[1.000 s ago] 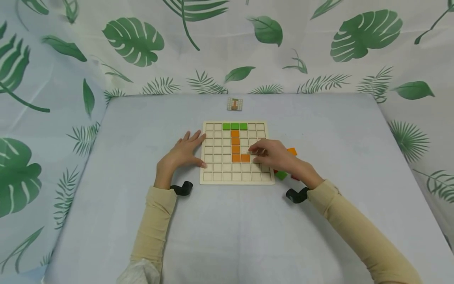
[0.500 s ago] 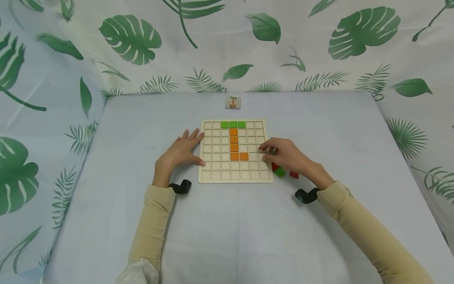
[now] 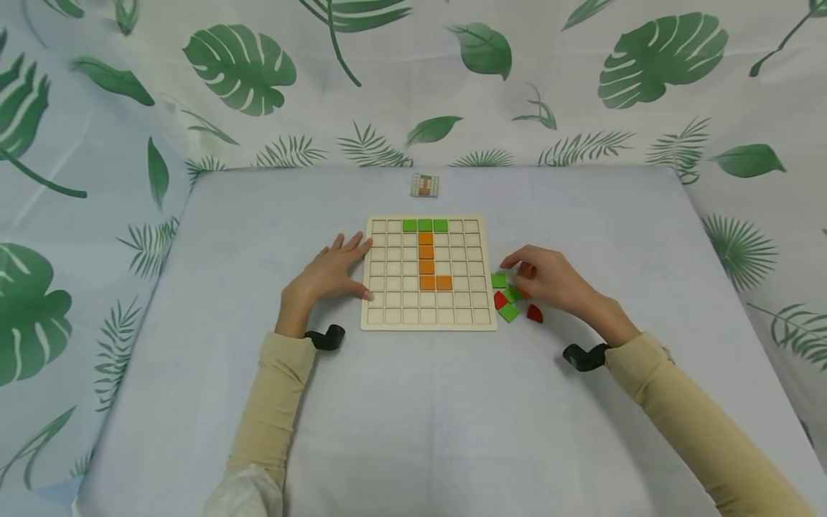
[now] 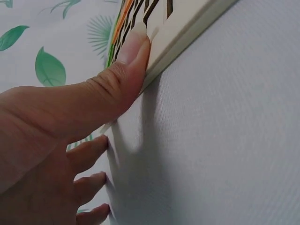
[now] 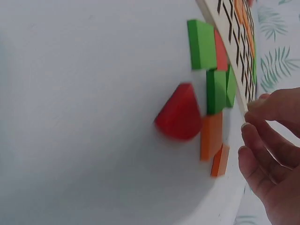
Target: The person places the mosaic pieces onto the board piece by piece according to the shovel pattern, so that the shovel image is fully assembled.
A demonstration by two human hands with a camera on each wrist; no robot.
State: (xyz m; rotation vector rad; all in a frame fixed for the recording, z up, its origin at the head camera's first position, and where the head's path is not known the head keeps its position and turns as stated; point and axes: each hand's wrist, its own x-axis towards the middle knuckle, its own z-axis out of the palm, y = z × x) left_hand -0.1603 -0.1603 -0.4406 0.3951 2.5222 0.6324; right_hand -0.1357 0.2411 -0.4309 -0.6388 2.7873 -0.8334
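Note:
A pale wooden grid board (image 3: 388, 316) lies mid-table, with three green squares (image 3: 425, 225) in its top row and several orange squares (image 3: 426, 253) below. My left hand (image 3: 326, 273) rests at the board's left edge, fingers spread; in the left wrist view its thumb (image 4: 131, 51) lies on the rim. Over the loose pieces right of the board hovers my right hand (image 3: 555, 276), fingers loosely bent and nothing visible between them. Beneath or near it are green blocks (image 3: 508, 311), a red quarter-round block (image 5: 180, 115) and orange blocks (image 5: 212, 136), partly hidden by the hand in the head view.
Behind the board lies a small pattern card (image 3: 424, 185) showing an orange and green figure on a grid. A leaf-printed cloth (image 3: 491, 64) hangs beyond the table's far edge. Each wrist carries a black camera mount (image 3: 584, 357).
My right hand has moved rightward off the board to above the loose pieces, uncovering several of them. An orange square sits beside the column's foot throughout. My left hand stays at the board's edge.

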